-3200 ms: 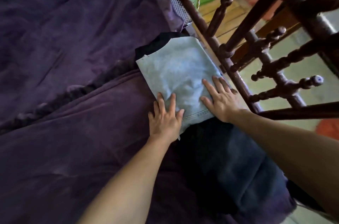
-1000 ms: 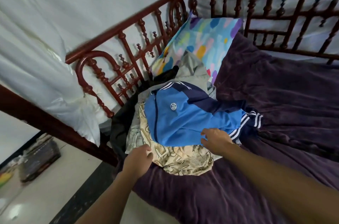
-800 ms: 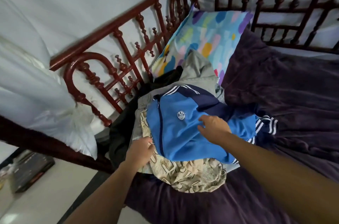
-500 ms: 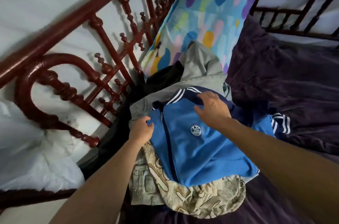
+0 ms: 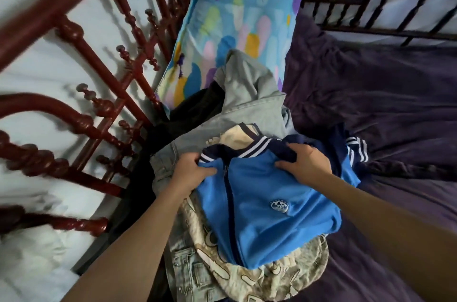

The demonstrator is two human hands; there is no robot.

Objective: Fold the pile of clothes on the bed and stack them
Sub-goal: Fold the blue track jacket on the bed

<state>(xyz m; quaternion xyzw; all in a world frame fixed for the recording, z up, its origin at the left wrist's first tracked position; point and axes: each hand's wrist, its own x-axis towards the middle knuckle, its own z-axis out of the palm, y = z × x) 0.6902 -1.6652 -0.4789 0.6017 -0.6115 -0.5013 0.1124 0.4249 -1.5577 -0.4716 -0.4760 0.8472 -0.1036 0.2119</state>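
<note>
Blue zip jacket (image 5: 267, 212) atop rumpled, perhaps unfolded pile (image 5: 247, 277)

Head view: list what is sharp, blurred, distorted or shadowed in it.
Head view: the blue jacket, the left hand and the right hand read sharp; the red bed rail at the left edge and the dark rail at top right smear with motion blur; the wide lens splays the rails; spindles throw soft shadows on the white cloth; no glare.

Jacket (image 5: 267, 205): bright blue body, navy collar and shoulders, white stripes on collar and sleeve, navy zip line, round white-and-navy badge. Printed garment (image 5: 259, 279): beige with cream outlined shapes. Top (image 5: 247, 93): plain grey. Denim (image 5: 188, 274): pale washed blue. Pillow (image 5: 235, 17): light blue, with yellow, pink and purple blobs. Bedspread (image 5: 383, 91): dark purple. Bed frame (image 5: 99, 64): dark red.
</note>
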